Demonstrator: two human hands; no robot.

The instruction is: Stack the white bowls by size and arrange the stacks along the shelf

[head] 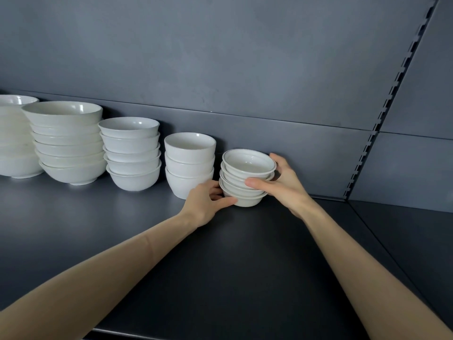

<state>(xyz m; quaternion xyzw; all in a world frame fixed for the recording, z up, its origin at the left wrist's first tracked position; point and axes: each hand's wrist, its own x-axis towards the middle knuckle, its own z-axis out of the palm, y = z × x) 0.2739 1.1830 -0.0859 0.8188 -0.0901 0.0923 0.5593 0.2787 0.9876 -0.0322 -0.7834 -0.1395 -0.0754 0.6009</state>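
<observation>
Smallest bowl stack point(247, 168) stands on the shelf point(245, 253) at the right end of the row, just beside the deeper bowl stack point(190, 165). Left hand point(208, 202) grips its base and right hand point(282, 185) clasps the upper bowls. Upper bowls look slightly tilted. I would square the rims first, then slide it into line, low and slow.
</observation>
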